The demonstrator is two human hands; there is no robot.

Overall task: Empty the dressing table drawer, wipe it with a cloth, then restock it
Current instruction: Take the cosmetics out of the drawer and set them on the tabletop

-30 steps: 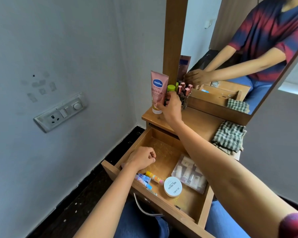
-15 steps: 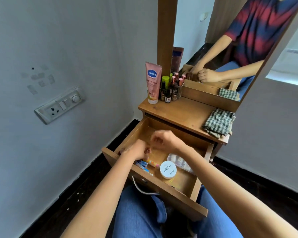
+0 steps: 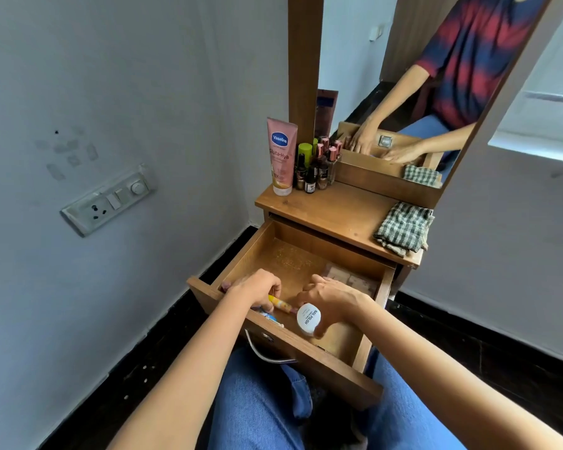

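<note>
Near the front edge of the drawer [image 3: 322,368], the right hand [image 3: 333,300] has its grip clamped on the white jar [image 3: 308,319]; the left hand [image 3: 257,289] has its grip pinched on the yellow tube [image 3: 281,302].

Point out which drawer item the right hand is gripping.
The round white jar lettered NAIL POLISH, in the right hand; the left hand holds the yellow tube.

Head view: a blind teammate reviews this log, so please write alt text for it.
Two hands reach into an open wooden drawer: the right hand grips a white round jar, the left hand pinches a yellow tube. On the dressing table top stand a pink lotion tube and small bottles, with a checked cloth at the right.
</note>
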